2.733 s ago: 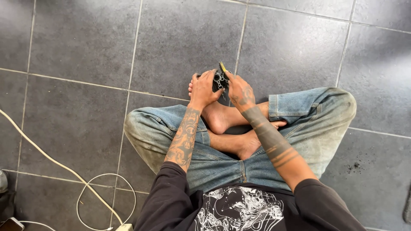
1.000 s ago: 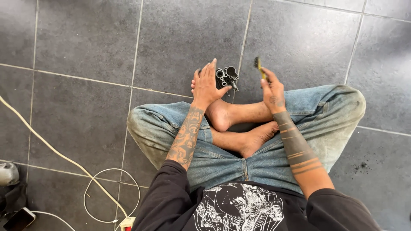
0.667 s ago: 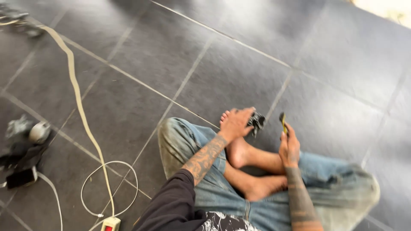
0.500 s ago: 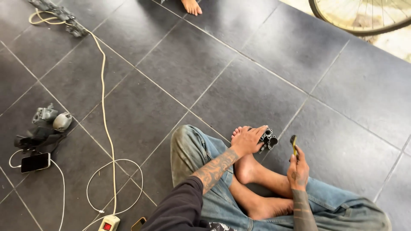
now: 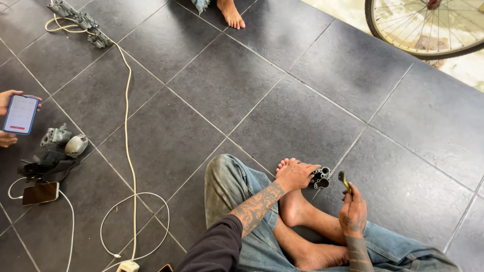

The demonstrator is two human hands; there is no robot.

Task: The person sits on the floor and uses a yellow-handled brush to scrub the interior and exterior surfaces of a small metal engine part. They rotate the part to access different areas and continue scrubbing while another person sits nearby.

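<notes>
I sit cross-legged on dark floor tiles, in jeans with bare feet. My left hand [image 5: 296, 176] rests over my toes and grips a small black metal part [image 5: 320, 178] with several round holes, holding it against the floor. My right hand [image 5: 353, 211] is raised beside it, closed around a thin yellow-handled tool [image 5: 344, 181] that points up. The two hands are a short gap apart.
A cream cable [image 5: 127, 151] runs across the floor to a plug [image 5: 127, 266]. Metal engine parts [image 5: 64, 142], a dark cloth and a phone [image 5: 40, 193] lie at left. Another person's hands hold a phone [image 5: 20, 114]. A bare foot [image 5: 231, 14] and bicycle wheel [image 5: 423, 30] are at the top.
The view has swung up and left, revealing more floor, the wheel and another person's phone. My right hand drew away from the black part; my left hand stays on it.
</notes>
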